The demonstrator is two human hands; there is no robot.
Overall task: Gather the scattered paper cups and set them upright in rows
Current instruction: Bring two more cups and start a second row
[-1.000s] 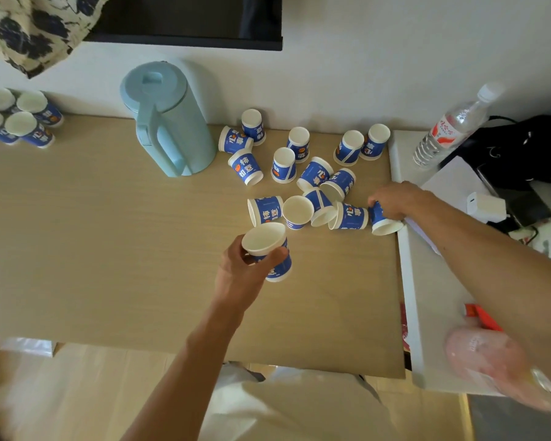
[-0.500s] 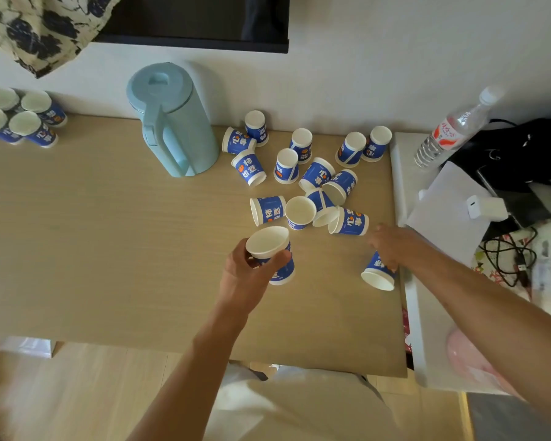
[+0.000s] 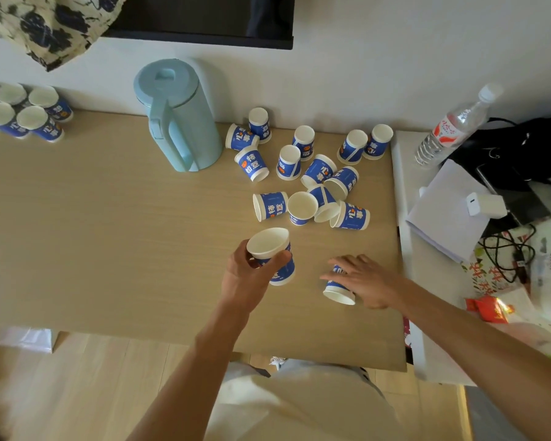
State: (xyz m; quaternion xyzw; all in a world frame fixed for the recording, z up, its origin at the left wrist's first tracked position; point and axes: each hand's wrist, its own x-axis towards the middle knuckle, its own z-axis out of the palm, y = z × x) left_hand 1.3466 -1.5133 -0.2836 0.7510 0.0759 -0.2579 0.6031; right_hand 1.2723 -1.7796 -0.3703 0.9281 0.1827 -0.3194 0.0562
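Blue-and-white paper cups lie scattered on the wooden table (image 3: 109, 233), a pile of several (image 3: 312, 183) right of the kettle, some on their sides, some upside down. My left hand (image 3: 248, 275) grips a short stack of cups (image 3: 272, 253), rim facing up and tilted. My right hand (image 3: 366, 278) holds one cup (image 3: 337, 289) near the table's front, rim toward me. A group of upright cups (image 3: 23, 113) stands at the far left back corner.
A light blue kettle (image 3: 178, 116) stands at the back middle. To the right, a white side table (image 3: 427, 265) carries a water bottle (image 3: 452, 125), papers, a charger, cables and a black bag. The table's front edge is close to my body.
My right hand has pulled one cup from the right edge of the pile toward the front of the table and leftward. My left hand with its stack has barely moved.
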